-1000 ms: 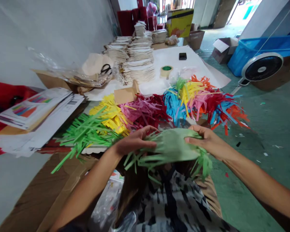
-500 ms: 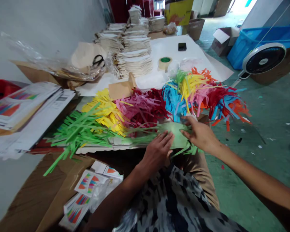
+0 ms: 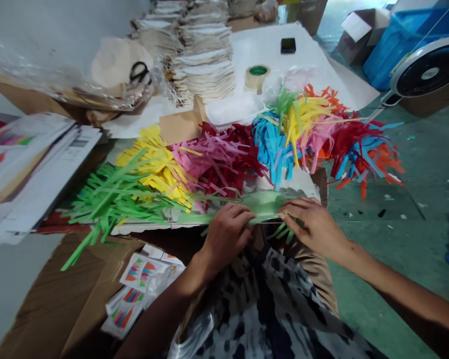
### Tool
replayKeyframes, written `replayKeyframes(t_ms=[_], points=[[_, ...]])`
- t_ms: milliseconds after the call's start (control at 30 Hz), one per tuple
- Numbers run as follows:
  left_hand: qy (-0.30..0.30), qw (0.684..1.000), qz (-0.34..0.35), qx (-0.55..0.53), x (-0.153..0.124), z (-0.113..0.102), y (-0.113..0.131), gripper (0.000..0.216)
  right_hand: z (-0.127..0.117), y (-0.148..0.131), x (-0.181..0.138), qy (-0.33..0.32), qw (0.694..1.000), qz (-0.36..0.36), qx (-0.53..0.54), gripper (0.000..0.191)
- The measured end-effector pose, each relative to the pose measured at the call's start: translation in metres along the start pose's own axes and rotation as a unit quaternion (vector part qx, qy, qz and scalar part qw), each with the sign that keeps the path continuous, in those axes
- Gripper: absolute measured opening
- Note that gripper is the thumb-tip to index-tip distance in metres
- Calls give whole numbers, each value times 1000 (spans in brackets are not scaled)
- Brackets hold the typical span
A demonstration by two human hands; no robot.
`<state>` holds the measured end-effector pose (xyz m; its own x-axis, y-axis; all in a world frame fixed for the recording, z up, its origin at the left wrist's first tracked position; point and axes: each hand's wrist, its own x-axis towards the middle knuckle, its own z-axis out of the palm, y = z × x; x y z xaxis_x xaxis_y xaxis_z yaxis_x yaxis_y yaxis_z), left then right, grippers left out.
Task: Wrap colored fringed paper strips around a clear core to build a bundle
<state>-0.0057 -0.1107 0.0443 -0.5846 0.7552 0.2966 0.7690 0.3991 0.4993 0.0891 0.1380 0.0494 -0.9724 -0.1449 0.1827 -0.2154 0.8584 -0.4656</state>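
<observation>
A sheet of pale green tissue paper (image 3: 266, 203) with fringed ends lies along the table's near edge. My left hand (image 3: 229, 227) has its fingers curled over the sheet's near edge, left of its middle. At the right part of that edge, my right hand (image 3: 310, 222) pinches the paper between thumb and fingers. Green strips hang below the edge between and beside the hands. Beyond the sheet lie fringed tassels: green (image 3: 112, 194), yellow (image 3: 153, 162), pink (image 3: 198, 157), dark red (image 3: 230, 174) and blue (image 3: 269, 147), with a mixed bunch on the right.
Behind the tassels are a cardboard piece (image 3: 177, 127), a white tray (image 3: 234, 109), a tape roll (image 3: 257, 77) and stacked cloth bundles (image 3: 204, 70). Scissors (image 3: 139, 73) rest on plastic at left. A fan (image 3: 430, 72) stands at right. Printed cards (image 3: 134, 294) sit in a box below.
Both hands have drawn the green sheet's near edge together, so it looks narrower. My left hand has curled from lying flat, and my right hand has moved down onto the edge. The view has tilted down.
</observation>
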Motion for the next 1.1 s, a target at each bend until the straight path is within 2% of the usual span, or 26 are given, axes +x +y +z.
replayKeyframes(t_ms=[100, 200, 367, 600, 700, 800, 900, 967, 1033, 1100], points=[[38, 996, -81, -17, 5, -2, -5, 13, 2, 3, 10, 29, 998, 58, -1, 17], [58, 990, -127, 37, 11, 4, -5, 18, 7, 0, 22, 17, 993, 95, -63, 16], [89, 975, -116, 170, 18, 18, -5, 20, 8, -7, 40, -33, 976, 124, -178, 27], [64, 966, -106, 228, 24, 16, -6, 21, 4, -9, 55, -118, 951, 174, -228, 38], [54, 963, -93, 247, 25, 15, -5, 21, 3, -11, 60, -151, 939, 188, -247, 43], [60, 962, -82, 255, 25, 18, -6, 21, 2, -10, 61, -156, 936, 183, -257, 47], [91, 960, -79, 253, 25, 18, -7, 13, 3, -7, 60, -152, 938, 176, -256, 49], [131, 956, -67, 253, 24, 17, -7, 20, 4, -7, 60, -146, 940, 174, -254, 49], [148, 959, -3, 241, 23, 15, -5, 33, 6, -8, 60, -137, 942, 172, -254, 49], [120, 967, 92, 204, 21, 15, -4, 35, 8, -10, 60, -130, 944, 169, -253, 48]])
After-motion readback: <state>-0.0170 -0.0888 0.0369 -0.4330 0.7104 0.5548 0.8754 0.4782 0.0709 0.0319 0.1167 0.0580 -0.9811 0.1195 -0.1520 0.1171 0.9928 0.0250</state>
